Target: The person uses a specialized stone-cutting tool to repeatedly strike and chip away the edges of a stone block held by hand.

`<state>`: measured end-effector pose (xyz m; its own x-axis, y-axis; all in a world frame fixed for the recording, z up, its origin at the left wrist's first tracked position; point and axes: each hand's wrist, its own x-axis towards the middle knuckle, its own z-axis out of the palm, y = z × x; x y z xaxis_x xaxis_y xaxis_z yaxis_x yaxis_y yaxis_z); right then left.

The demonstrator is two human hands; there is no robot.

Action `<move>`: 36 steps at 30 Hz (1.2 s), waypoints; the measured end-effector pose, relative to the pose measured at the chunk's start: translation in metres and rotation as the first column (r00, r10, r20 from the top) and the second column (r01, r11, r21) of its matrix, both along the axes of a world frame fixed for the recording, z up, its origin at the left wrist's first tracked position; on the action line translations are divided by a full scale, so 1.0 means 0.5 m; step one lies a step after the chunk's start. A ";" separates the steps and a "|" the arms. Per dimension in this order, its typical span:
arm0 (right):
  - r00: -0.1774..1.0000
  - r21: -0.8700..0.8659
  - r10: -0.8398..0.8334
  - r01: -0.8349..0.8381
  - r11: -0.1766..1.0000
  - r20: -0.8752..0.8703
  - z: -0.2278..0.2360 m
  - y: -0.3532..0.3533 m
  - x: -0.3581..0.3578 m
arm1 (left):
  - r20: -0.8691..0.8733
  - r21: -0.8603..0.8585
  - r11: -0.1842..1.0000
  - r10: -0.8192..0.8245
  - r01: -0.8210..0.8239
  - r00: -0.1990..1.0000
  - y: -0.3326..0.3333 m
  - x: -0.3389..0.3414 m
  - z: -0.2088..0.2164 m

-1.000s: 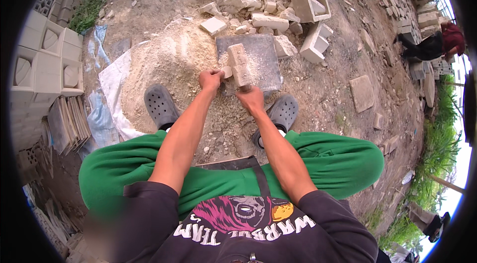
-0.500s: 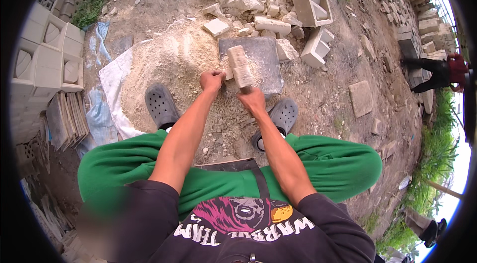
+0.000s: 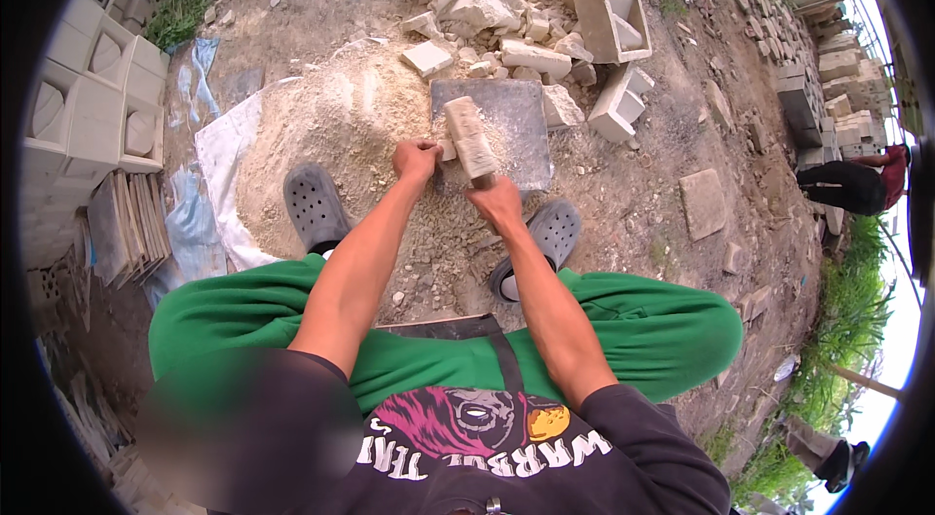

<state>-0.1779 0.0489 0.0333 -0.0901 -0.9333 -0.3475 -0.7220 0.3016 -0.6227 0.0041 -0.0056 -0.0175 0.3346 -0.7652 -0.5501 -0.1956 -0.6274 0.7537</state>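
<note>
Our right hand (image 3: pixel 499 202) is wrapped round the handle of a block-headed mallet (image 3: pixel 468 135); our left hand (image 3: pixel 418 160) pinches a pale chip (image 3: pixel 448 150) at its fingertips. Hands apart, close. Mallet head: oblong, dusty, worn, over the dark slab (image 3: pixel 529 121); we can't tell if they touch. Powder heap (image 3: pixel 336 111) left, rubble (image 3: pixel 487 4) beyond.

Left hand (image 3: pixel 418 160) seemingly pinched, right hand (image 3: pixel 500 202) fisted; forearms (image 3: pixel 362 267) extended

Cream mallet (image 3: pixel 469 137), dark grey slab (image 3: pixel 527 116)
</note>
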 end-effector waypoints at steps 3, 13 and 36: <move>0.949 0.179 -0.199 0.158 0.971 0.244 0.003 0.003 -0.015 | 0.026 -0.003 1.000 0.003 -0.003 1.000 -0.006 0.011 0.000; 0.981 -0.143 -0.080 0.106 0.984 0.178 -0.005 0.016 0.024 | 0.062 -0.025 0.999 -0.033 0.035 0.998 -0.001 0.002 0.019; 0.980 -0.278 -0.136 0.171 0.945 0.144 0.014 0.019 0.046 | 0.032 -0.019 1.000 -0.015 0.015 0.999 0.001 0.005 0.000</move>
<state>-0.1548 0.0586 0.0403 -0.2143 -0.9732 -0.0832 -0.5950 0.1976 -0.7790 0.0066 -0.0049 -0.0174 0.3398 -0.7804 -0.5249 -0.2287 -0.6099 0.7587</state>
